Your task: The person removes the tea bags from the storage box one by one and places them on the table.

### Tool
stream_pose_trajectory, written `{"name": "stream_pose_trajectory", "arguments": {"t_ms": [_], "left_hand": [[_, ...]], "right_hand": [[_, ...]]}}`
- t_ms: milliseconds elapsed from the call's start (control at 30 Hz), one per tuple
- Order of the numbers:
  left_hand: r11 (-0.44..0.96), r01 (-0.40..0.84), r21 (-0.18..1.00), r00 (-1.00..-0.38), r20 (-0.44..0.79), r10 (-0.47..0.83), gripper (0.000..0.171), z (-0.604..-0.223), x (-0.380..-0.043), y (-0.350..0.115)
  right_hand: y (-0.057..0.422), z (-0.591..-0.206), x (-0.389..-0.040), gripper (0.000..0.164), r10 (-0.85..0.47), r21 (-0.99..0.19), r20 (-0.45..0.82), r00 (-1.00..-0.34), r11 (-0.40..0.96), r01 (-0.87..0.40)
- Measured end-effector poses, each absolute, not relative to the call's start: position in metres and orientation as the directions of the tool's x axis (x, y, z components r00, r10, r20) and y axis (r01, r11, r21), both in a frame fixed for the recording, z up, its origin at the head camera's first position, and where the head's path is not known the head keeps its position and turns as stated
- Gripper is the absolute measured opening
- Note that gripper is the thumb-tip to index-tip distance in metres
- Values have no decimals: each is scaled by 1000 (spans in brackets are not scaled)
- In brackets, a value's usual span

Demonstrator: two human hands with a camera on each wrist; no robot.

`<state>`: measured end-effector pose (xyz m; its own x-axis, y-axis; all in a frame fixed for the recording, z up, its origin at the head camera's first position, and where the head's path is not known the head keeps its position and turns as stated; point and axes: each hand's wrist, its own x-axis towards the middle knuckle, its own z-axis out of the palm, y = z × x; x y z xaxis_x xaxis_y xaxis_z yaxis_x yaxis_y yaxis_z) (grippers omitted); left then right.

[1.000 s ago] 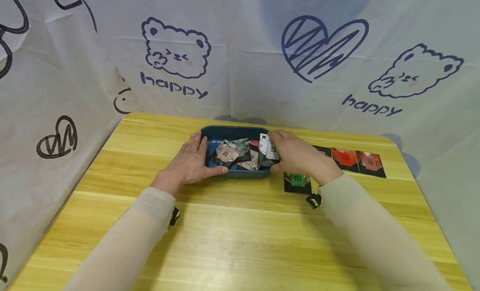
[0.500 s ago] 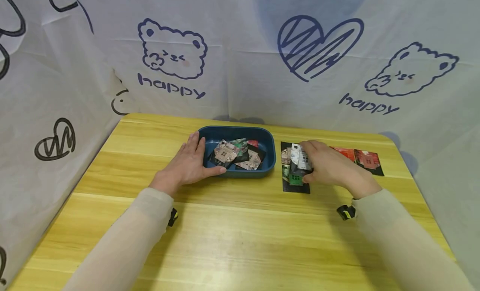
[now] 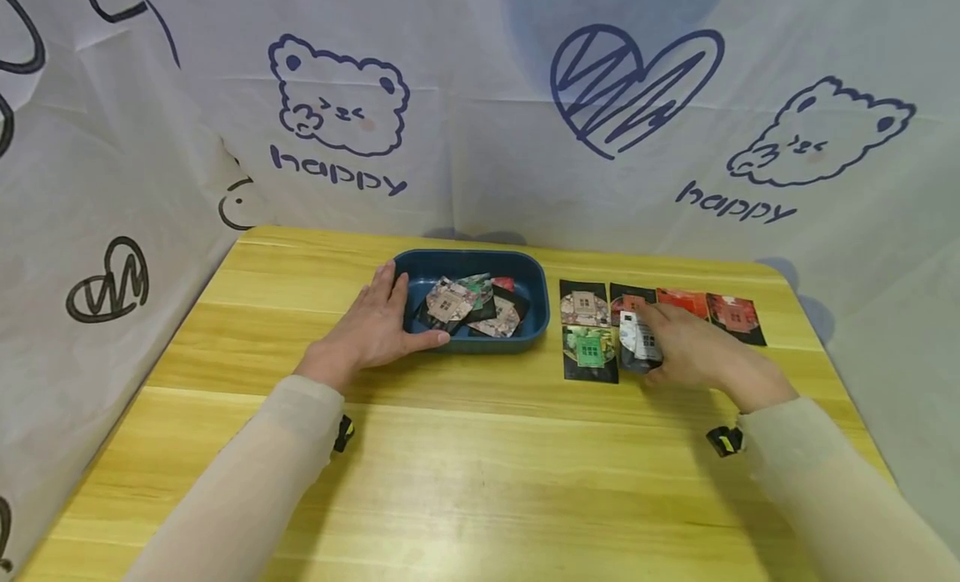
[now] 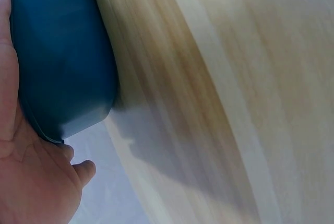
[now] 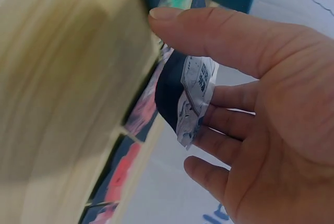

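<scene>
Pinching 1 white packet [image 3: 637, 338], right hand [image 3: 692, 345] holds it just right of green packet [image 3: 590, 351]; left hand [image 3: 369, 327], fingers extended, touches box [image 3: 491, 346].

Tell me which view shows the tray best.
The head view: it shows the tray nearly whole from above, packets inside, with the left hand at one end. The left wrist view shows its outside close up, cut off by the frame's top; the right wrist view catches only a piece at the top.
</scene>
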<state>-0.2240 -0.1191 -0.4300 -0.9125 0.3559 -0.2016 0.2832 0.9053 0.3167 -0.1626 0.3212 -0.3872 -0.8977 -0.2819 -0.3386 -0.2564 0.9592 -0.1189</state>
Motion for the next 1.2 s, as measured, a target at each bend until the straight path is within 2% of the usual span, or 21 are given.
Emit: {"name": "stream_pose_trajectory", "arguments": {"t_ms": [433,1200], "left_hand": [[906,270,326,-913,-213,349,134,-430,-224,-119],[905,266,333,-914,-210,346,132,-433,-225,-119]], "right_hand": [[333,-406,-161,112,-278,-128,-372,-886,960,-247],[334,-417,-165,109,-263,-126,-426,-866,965,-231]]}}
